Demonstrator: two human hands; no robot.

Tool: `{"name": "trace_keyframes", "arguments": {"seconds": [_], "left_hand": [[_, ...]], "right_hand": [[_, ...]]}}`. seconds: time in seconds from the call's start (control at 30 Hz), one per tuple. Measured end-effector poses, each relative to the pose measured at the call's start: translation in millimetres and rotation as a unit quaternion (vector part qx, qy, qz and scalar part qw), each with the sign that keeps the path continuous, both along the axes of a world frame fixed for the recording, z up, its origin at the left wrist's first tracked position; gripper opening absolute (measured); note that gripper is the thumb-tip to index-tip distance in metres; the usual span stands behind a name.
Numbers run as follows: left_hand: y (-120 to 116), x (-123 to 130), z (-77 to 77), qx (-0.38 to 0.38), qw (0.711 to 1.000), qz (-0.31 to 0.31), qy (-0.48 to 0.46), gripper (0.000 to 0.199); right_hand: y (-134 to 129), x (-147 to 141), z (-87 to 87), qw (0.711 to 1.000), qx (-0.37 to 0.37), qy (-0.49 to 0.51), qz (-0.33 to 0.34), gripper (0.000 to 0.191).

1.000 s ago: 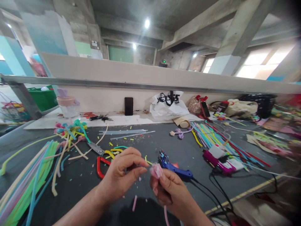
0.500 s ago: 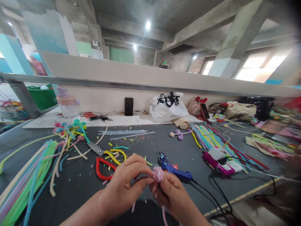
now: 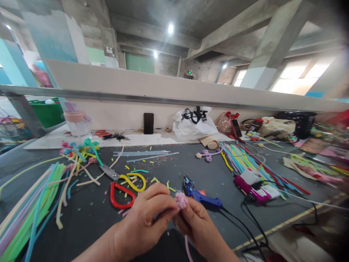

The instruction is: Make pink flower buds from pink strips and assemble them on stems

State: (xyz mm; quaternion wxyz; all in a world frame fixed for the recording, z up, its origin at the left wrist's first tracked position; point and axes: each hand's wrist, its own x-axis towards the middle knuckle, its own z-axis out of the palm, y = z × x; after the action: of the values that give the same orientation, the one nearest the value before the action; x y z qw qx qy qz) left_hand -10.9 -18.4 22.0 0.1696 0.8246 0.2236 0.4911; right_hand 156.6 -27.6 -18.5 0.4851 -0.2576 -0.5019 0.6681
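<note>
A small pink flower [image 3: 181,200] of bunched pipe cleaner sits between my two hands, its pink stem [image 3: 188,248] hanging down below. My right hand [image 3: 195,222] is closed round the base of the flower. At the flower's left side, my left hand [image 3: 152,214] pinches with thumb and forefinger against its edge. Just beyond my right hand lies a blue glue gun [image 3: 203,196]. Scissors [image 3: 122,182] with one red and one yellow handle loop rest on the dark table [image 3: 89,222], left of my left hand.
Bundles of coloured pipe cleaners lie at the left [image 3: 40,207] and right [image 3: 245,160]. A purple power strip [image 3: 252,189] with cables is at the right. A phone [image 3: 148,123], a white bag [image 3: 193,123] and a bottle [image 3: 77,123] stand along the back.
My left thumb and forefinger have come together against the flower. Both hands and the flower have shifted slightly left in view.
</note>
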Motion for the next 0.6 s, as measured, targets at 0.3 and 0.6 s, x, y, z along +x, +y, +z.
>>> {"name": "trace_keyframes", "arguments": {"seconds": [0.3,0.6], "left_hand": [[-4.4,-5.1,5.0,0.159,0.976,0.104,0.103,0.027],[2.7,1.4,-3.2,-0.005,0.998,0.054,0.039,0.013]], "right_hand": [[1.0,2.8,-7.1,0.995,0.03,-0.077,-0.064,0.03],[0.6,0.1,-4.7,0.994,0.054,-0.084,-0.051,0.034]]}}
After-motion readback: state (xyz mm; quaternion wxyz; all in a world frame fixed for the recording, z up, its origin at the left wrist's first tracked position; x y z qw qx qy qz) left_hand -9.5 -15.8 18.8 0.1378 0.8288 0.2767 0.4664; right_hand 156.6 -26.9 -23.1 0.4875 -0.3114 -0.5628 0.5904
